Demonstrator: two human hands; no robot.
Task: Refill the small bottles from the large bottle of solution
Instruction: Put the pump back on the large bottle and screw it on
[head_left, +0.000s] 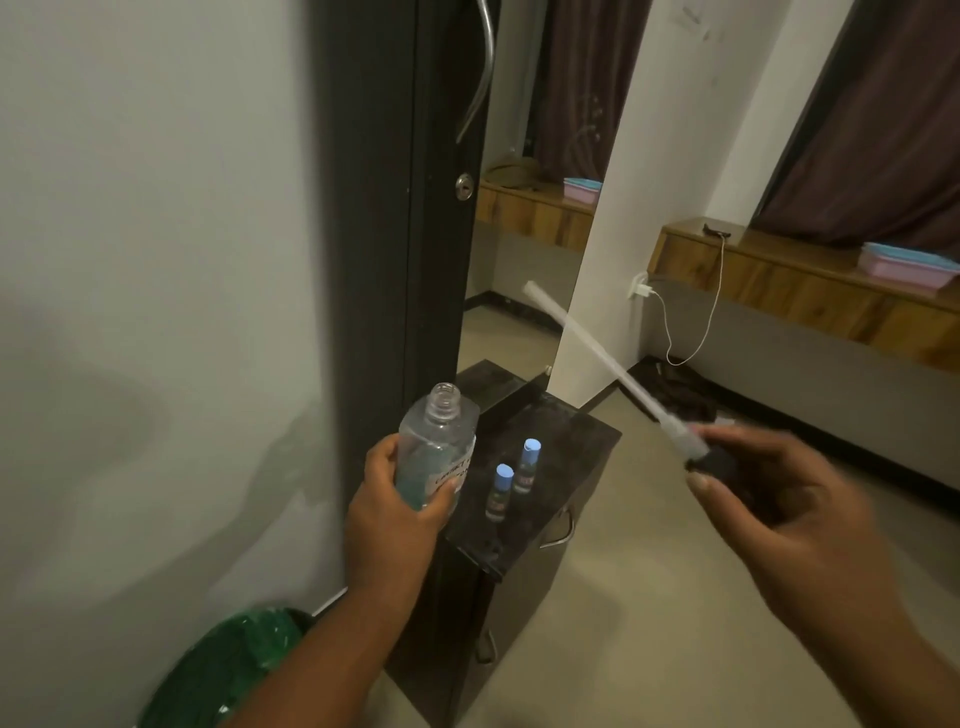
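Observation:
My left hand (397, 501) grips the large clear bottle (439, 441) of bluish solution, upright, with its neck uncapped and a white label on its side. My right hand (769, 499) holds the black pump cap (719, 465), off the bottle, with its long clear dip tube (597, 353) pointing up and to the left. Two small dark bottles with blue caps stand upright on the dark cabinet top (566, 452), one nearer (500, 491) and one just behind it (525, 465), to the right of the large bottle.
The cabinet has metal drawer handles (558, 530) on its front. A dark door (410, 208) with a lock and a mirror stand behind it. A green bin (223, 670) sits low on the left. A charger cable (711, 312) hangs by the wooden ledge (810, 291) with a pink box.

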